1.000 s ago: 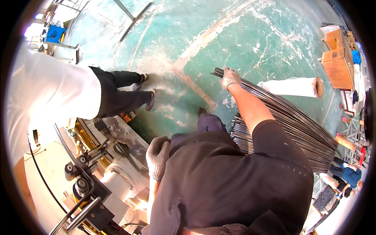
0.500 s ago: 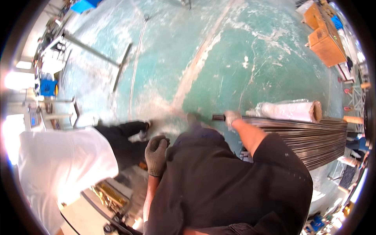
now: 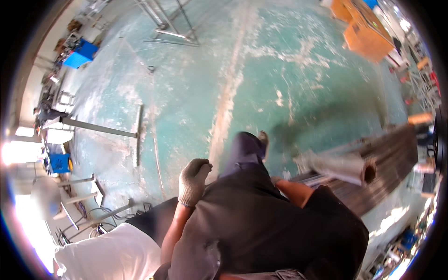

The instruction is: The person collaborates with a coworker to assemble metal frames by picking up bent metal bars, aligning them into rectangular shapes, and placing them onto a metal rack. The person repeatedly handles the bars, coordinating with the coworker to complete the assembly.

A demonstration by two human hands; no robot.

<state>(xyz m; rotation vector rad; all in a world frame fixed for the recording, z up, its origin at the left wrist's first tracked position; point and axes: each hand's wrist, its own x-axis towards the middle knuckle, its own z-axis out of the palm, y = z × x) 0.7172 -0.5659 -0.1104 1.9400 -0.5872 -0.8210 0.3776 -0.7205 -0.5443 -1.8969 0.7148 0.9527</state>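
Observation:
My left hand [image 3: 192,182], in a pale knitted glove, hangs in front of my left side with its fingers curled in; nothing shows in it. Beside my right thigh, only the edge of my right hand [image 3: 276,180] shows at the end of the bare forearm. Its fingers are hidden by my trousers, so what they hold cannot be seen. Nearest to it, on the right, lies a bundle of long dark metal bars [image 3: 392,170], blurred by motion. A roll wrapped in clear plastic [image 3: 338,167] rests on top of the bars.
A person in a white shirt [image 3: 112,254] is close on my left. Ahead to the left stands a grey metal frame [image 3: 100,128], with another metal frame [image 3: 172,32] farther off. Wooden cabinets [image 3: 366,37] stand far right; a blue bin [image 3: 81,53] sits far left.
My right hand, earlier on the end of some metal bars, has drawn back behind my thigh. One leg has stepped forward. The person in white now appears lower in view.

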